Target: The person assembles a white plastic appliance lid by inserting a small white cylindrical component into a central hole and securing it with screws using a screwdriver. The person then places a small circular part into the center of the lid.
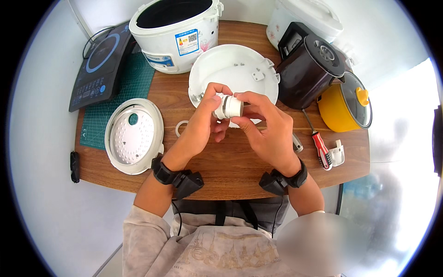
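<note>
Both of my hands are closed on a small white ribbed plastic cylinder (233, 108), raised over the near rim of a white round cover (214, 74). My left hand (199, 125) grips its left end with thumb and fingers. On the right end, the fingertips and thumb of my right hand (271, 131) pinch the rim. Inside the cover lie several small screws (236, 64) and a little white plate (258, 76). A white ring (181, 128) rests on the table beside my left hand, partly hidden by it. A white-rimmed perforated metal lid (134, 138) lies farther left.
A rice cooker body (159, 39) stands at the back. Left are an induction cooktop (99, 62) and a green mat (96, 131). On the right are a dark kettle (302, 76), yellow pot (336, 110), red screwdriver (321, 150), white plastic piece (338, 156) and another white appliance (279, 25).
</note>
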The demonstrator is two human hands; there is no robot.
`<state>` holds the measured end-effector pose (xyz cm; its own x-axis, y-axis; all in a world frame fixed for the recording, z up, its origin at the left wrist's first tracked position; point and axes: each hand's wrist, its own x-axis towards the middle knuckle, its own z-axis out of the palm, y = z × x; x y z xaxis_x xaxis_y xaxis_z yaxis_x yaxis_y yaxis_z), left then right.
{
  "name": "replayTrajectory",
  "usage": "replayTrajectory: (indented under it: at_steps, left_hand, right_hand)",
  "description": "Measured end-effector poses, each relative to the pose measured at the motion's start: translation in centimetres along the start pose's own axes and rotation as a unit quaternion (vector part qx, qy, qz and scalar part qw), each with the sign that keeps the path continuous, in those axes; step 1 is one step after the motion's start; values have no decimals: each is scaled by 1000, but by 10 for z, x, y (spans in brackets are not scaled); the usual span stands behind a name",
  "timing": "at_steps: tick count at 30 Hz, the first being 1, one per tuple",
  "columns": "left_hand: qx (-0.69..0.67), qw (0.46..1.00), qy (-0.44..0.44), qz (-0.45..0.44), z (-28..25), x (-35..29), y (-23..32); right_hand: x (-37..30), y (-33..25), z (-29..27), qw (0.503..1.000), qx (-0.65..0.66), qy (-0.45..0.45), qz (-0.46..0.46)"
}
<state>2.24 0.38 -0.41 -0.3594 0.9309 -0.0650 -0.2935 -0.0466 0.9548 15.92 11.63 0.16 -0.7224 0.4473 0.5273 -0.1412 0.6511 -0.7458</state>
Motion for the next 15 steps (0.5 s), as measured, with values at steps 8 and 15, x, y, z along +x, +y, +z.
replayTrajectory:
  at_steps: [8,15]
  left_hand:
    - [22,1000,1,2,-1,1,-2]
    - [44,999,-4,0,-3,1,-5]
  right_hand:
    - [1,-2,-2,1000,-20,-13,7]
    - [1,3,0,999,-40,-10,-13]
